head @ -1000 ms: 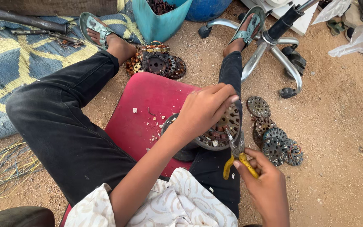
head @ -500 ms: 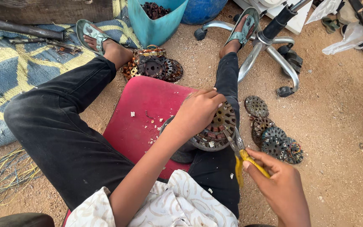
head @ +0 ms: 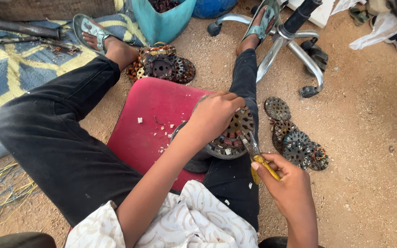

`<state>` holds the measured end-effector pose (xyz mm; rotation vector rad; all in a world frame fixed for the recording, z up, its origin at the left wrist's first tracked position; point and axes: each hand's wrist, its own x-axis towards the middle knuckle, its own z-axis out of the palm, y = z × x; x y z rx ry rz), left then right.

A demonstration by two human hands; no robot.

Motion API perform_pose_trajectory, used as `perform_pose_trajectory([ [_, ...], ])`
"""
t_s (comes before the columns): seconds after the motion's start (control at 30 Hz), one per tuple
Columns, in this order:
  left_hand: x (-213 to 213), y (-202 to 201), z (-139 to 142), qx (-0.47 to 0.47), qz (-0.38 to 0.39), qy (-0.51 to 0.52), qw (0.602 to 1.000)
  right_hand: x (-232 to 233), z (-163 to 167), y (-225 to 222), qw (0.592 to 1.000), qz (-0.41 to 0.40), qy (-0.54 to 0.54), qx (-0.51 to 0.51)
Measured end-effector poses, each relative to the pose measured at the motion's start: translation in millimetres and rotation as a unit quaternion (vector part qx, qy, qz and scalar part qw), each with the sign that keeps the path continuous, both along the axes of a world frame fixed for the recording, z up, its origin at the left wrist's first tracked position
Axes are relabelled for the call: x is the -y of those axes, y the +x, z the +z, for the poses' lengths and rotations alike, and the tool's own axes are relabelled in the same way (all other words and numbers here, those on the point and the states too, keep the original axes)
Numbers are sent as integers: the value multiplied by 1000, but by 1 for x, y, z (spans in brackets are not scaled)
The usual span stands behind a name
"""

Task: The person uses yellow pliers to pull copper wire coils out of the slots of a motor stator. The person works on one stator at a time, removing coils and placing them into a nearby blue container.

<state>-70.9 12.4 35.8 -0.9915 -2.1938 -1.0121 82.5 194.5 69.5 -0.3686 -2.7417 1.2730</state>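
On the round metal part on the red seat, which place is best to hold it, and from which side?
Probably the far rim of the round metal part, gripped from above, as the left hand does. It lies tilted on the red seat, and the pliers in the right hand occupy its near edge.

Sandy ground [head: 368, 138] fills the right half of the frame. Red seat cushion [head: 155, 115] at centre, flecked with pale chips. Pile of round slotted metal discs [head: 164, 66] upper centre, just above the cushion. Second cluster of discs [head: 295, 138] centre right, lying flat on the sand. Teal plastic tub [head: 161, 20] at top centre, dark parts inside. Chrome swivel-chair base [head: 295, 50] with castors, upper right. Blue and yellow patterned mat [head: 10, 78] upper left, with dark metal bars [head: 17, 27] across its top. Loose thin wires [head: 1, 190] lower left. White plastic bag [head: 380, 27] top right corner.
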Motion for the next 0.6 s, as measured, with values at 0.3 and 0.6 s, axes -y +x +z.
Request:
perform_pose_trajectory([
  [0.3, 9, -5, -4, 39, -29, 25, 999, 30, -50, -12, 988, -32, -13, -150],
  [0.6, 14, 6, 5, 12, -39, 11, 999, 22, -73, -12, 978, -19, -123, -165],
])
